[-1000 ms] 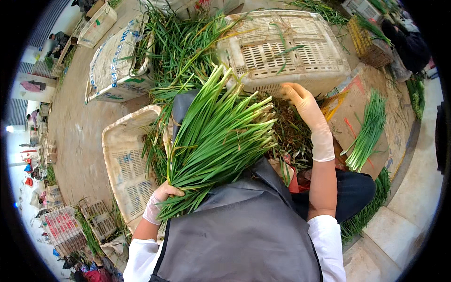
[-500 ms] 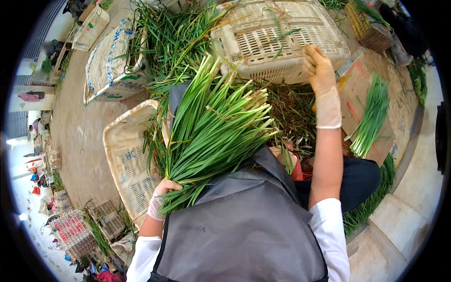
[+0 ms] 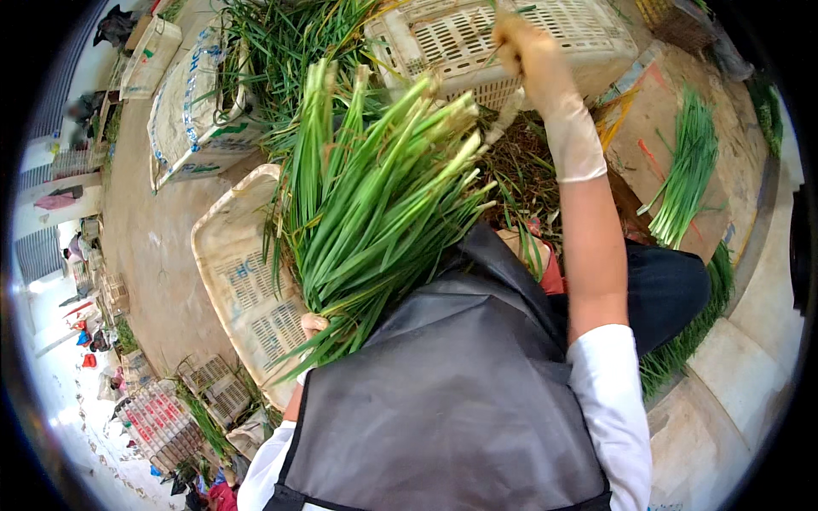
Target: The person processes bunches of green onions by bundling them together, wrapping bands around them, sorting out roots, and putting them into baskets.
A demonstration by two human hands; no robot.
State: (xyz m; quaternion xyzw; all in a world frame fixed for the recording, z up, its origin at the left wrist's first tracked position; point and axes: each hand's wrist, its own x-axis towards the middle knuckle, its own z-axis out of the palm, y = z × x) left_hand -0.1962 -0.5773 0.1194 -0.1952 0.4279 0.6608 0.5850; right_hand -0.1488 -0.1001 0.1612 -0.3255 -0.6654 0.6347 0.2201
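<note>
A big bunch of garlic chives [image 3: 375, 204], green leaves with pale stem ends, lies across my apron and lap, its stems pointing away from me. My left hand [image 3: 313, 325] is closed round the leaf end, mostly hidden by the leaves. Above and right of the stem ends, my gloved right hand [image 3: 535, 64] is raised and blurred, its fingers curled. A pale narrow strip [image 3: 504, 117] runs from beneath it toward the stems; whether it is a blade or a stalk I cannot tell.
An upturned white plastic crate [image 3: 477, 43] stands ahead, with loose chives [image 3: 298, 60] heaped to its left. Another crate [image 3: 247, 272] is beside my left arm. Trimmed scraps [image 3: 524, 175] lie before me. A neat chive bundle [image 3: 686, 170] lies at the right.
My right hand has moved left and farther away, toward the stem ends. The bunch's stem end has swung up and left; the pale strip now shows under the right hand.
</note>
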